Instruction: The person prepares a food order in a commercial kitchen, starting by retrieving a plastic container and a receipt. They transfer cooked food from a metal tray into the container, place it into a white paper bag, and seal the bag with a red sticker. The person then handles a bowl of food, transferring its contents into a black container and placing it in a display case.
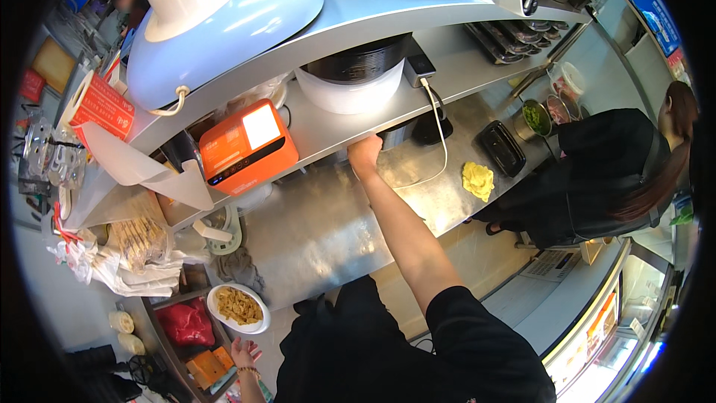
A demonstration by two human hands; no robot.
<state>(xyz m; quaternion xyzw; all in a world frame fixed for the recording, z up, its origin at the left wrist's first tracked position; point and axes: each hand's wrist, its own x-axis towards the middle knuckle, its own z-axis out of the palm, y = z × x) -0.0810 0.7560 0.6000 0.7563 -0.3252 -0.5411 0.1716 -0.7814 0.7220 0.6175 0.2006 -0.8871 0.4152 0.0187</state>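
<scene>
My left hand is low at the left, its fingers apart and nothing in it, a beaded bracelet at the wrist. Just above it sits a white oval bowl of brown, strip-like food. My right arm stretches over the stainless steel counter. At its end, my right hand is curled against the front edge of the steel shelf. Its fingertips are hidden, so what it grips is unclear. Dark containers stand behind it under the shelf.
An orange device with a lit screen stands left. A white cable hangs to the counter near a yellow cloth and black tray. A co-worker in black stands right. An open drawer is lower left.
</scene>
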